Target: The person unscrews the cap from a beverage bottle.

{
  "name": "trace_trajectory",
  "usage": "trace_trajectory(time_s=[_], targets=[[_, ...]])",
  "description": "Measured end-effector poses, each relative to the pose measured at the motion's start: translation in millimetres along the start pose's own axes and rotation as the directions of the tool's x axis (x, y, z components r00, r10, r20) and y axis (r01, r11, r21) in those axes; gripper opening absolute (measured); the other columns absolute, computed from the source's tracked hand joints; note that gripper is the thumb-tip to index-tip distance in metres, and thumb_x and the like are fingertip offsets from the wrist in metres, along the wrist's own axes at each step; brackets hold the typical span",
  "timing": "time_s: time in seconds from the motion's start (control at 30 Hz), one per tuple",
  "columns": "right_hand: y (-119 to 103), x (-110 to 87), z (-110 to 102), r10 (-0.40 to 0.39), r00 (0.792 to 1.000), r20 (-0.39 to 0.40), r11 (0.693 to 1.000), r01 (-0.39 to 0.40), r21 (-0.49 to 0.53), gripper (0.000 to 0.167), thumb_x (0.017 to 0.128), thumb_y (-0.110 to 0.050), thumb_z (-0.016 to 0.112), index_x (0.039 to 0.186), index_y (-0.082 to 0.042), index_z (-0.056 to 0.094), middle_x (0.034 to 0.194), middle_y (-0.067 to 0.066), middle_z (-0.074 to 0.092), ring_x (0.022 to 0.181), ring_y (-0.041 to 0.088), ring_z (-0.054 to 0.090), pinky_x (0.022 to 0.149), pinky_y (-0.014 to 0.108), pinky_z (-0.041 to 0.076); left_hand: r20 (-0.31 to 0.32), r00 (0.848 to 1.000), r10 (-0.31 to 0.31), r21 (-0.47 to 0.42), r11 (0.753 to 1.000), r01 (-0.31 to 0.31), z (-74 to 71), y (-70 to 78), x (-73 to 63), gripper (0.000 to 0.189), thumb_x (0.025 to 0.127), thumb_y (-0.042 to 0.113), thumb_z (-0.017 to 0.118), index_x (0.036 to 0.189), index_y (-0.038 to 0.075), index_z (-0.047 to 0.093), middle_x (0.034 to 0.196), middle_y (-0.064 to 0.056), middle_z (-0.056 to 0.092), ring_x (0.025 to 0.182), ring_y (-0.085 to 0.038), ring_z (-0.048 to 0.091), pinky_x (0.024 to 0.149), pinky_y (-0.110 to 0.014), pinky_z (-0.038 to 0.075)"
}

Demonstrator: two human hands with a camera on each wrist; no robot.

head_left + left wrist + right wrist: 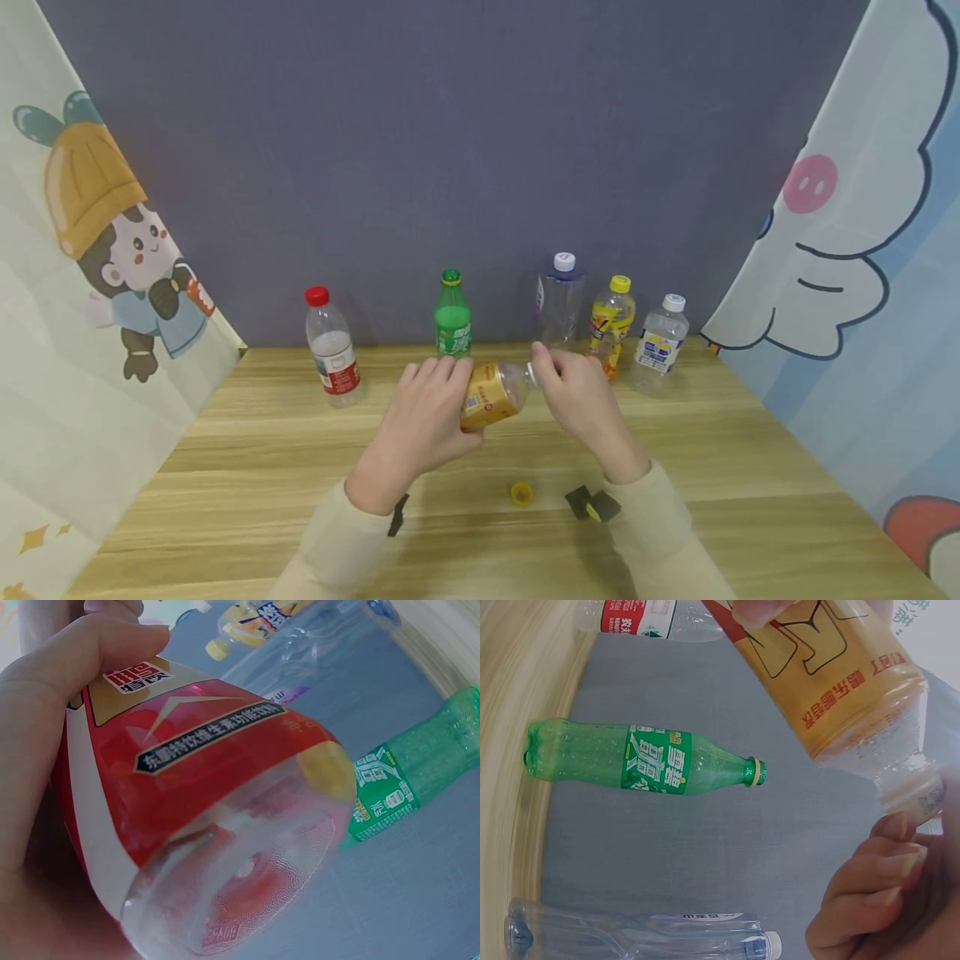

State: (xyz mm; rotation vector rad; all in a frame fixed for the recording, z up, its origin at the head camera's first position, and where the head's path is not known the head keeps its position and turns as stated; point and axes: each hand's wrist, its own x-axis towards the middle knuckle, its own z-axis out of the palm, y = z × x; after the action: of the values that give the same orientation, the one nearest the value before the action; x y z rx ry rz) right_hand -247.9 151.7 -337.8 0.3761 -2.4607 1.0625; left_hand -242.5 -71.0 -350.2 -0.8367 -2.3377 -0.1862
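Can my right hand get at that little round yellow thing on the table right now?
Probably not while your right hand grips the white cap of the held bottle. Once freed, it likely could: nothing visible covers the round yellow thing.

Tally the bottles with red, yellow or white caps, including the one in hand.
Red-capped bottle: 1
Yellow-capped bottle: 1
White-capped: 3 (held bottle, tall bottle, far-right bottle)
Total: 5
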Motion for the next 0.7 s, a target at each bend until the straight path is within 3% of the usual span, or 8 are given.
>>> trace_trajectory(time_s=[0.33, 0.57, 0.7], targets=[[1.4, -0.6, -0.4, -0.109, 0.993, -0.044, 0.994, 0.11, 0.017, 0.044, 0.106, -0.032, 0.046, 0.066, -0.015, 0.042, 0.055, -0.004, 0.035, 0.05, 0.011, 0.032, 0.048, 0.029, 0.031, 0.014, 1.0, -0.008, -0.015, 1.0, 0.008, -1.9, 0.7, 0.6, 0.077, 0.061, 0.039, 0.089, 0.121, 0.003, 0.058, 0.099, -0.007, 0.066, 0.084, -0.023, 0.06, 0.07, -0.036, 0.045], [0.8, -3.0, -0.6, -0.064, 0.997, -0.046, 0.998, 0.065, 0.008, 0.047, 0.106, -0.047, 0.044, 0.072, -0.016, 0.051, 0.058, -0.001, 0.042, 0.052, 0.016, 0.04, 0.051, 0.033, 0.036, 0.004, 1.0, 0.0, -0.008, 1.0, 0.0, -0.9, 1.4, 0.6, 0.076, 0.06, 0.039, 0.089, 0.12, 0.004, 0.059, 0.097, -0.007, 0.065, 0.083, -0.023, 0.06, 0.07, -0.036, 0.044], [0.3, -3.2, -0.5, -0.01, 0.999, -0.049, 1.0, 0.01, -0.01, 0.056, 0.105, -0.055, 0.038, 0.068, -0.015, 0.048, 0.058, 0.0, 0.042, 0.052, 0.018, 0.04, 0.052, 0.035, 0.036, 0.0, 1.0, 0.006, -0.005, 1.0, -0.006, -0.3, 2.1, 0.9, 0.075, 0.061, 0.039, 0.089, 0.119, 0.004, 0.059, 0.096, -0.006, 0.065, 0.082, -0.023, 0.059, 0.069, -0.036, 0.044]])
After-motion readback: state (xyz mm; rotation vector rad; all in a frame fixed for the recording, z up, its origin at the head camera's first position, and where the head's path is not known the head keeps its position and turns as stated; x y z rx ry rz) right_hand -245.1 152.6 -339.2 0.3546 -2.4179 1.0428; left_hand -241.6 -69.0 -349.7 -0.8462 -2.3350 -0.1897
